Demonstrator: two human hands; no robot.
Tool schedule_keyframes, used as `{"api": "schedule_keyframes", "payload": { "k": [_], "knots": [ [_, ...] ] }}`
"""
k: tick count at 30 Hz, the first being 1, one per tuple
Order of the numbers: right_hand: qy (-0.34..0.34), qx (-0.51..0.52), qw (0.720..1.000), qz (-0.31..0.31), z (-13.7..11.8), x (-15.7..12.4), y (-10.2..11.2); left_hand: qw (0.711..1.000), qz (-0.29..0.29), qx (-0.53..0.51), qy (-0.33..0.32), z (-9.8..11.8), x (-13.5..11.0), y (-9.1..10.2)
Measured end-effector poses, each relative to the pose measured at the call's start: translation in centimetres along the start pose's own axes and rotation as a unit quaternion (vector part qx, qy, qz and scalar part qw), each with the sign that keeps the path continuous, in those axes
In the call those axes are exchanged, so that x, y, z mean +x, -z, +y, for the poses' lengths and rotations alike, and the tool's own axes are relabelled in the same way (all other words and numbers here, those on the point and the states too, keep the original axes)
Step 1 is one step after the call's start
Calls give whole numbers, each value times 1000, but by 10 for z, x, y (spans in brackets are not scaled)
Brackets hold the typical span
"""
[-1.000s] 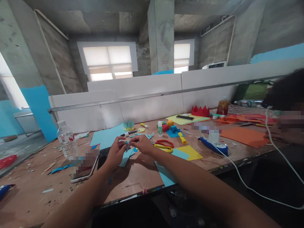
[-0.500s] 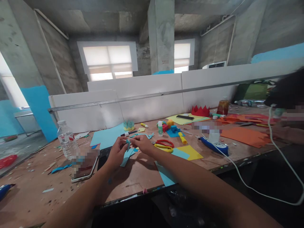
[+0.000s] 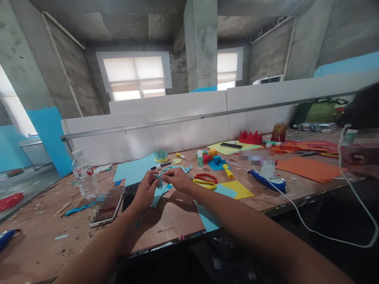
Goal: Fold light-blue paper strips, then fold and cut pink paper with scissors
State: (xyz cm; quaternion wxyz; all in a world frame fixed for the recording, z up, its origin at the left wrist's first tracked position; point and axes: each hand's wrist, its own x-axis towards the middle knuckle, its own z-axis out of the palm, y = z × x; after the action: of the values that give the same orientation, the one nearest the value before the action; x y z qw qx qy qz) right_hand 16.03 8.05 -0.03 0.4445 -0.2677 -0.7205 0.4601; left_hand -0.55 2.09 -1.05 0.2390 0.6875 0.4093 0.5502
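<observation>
Both my hands meet over the middle of the wooden table (image 3: 166, 221). My left hand (image 3: 145, 190) and my right hand (image 3: 177, 180) each pinch a small teal paper piece (image 3: 160, 181) between their fingertips, holding it just above the table. A light blue paper scrap (image 3: 156, 196) lies under the hands. Red and yellow scissors (image 3: 205, 180) rest just right of my right hand. A large light blue sheet (image 3: 134, 170) lies behind the hands.
A water bottle (image 3: 83, 174) and a phone (image 3: 106, 209) are at the left. A glue stick (image 3: 200, 159), yellow paper (image 3: 238, 190), a blue device (image 3: 269, 180) with a white cable, orange paper (image 3: 309, 169) and a red paper crown (image 3: 250, 138) lie to the right. Another person is at the far right edge.
My hands stay together on the teal piece, with only small finger shifts. The person at the right edge and the white cable have moved slightly.
</observation>
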Motion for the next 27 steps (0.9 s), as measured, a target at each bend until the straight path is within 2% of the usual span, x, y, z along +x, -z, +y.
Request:
{"api": "schedule_keyframes", "payload": {
  "k": [8, 14, 21, 27],
  "knots": [
    [1, -10, 1000, 21, 8, 2, -4, 1000, -3, 31, -2, 5, -4, -3],
    [26, -58, 997, 52, -2, -4, -6, 1000, 5, 15, 0, 9, -5, -5],
    [51, -75, 994, 60, -4, -6, -9, 999, 26, -42, 23, 1, 2, -2],
    [55, -99, 992, 62, -6, -6, -7, 998, 26, -49, 34, -3, 5, 0]
  ]
}}
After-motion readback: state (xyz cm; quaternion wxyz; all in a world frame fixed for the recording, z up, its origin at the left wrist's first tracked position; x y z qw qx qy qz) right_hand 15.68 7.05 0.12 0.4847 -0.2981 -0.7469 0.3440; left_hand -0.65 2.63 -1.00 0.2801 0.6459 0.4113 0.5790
